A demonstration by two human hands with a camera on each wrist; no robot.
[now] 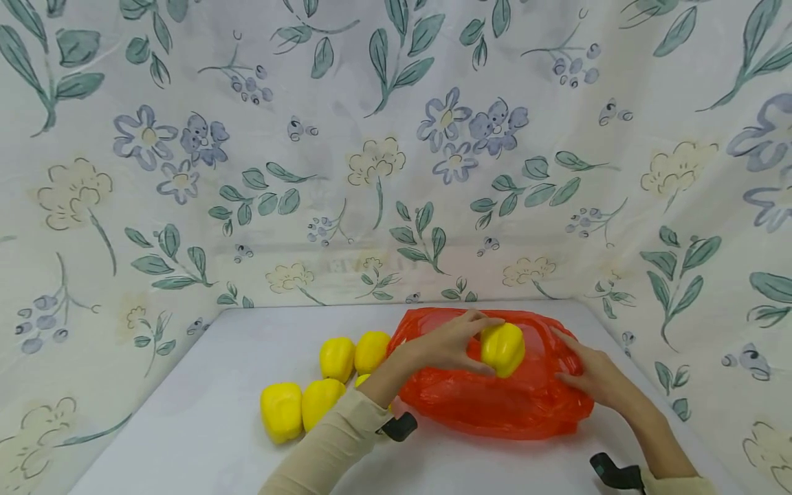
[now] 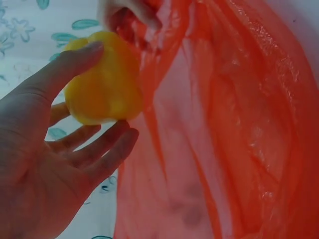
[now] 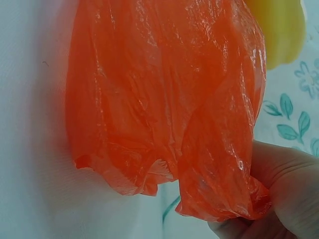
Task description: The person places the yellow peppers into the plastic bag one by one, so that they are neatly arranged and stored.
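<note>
The glossy yellow, blocky bell pepper (image 1: pixel 503 349), held over the crinkled, translucent red plastic bag (image 1: pixel 482 405), could slip from the left hand (image 1: pixel 454 342); its thumb and fingertips pinch only the smooth, lobed sides; the right hand (image 1: pixel 590 375) pinches a bunched fold of film between thumb and fingers, so the thin, limp plastic could sag or tear there; more rounded yellow bell peppers (image 1: pixel 281 412) cluster on the smooth white tabletop (image 1: pixel 185 426), where a sleeve (image 1: pixel 340 440) might nudge them.
</note>
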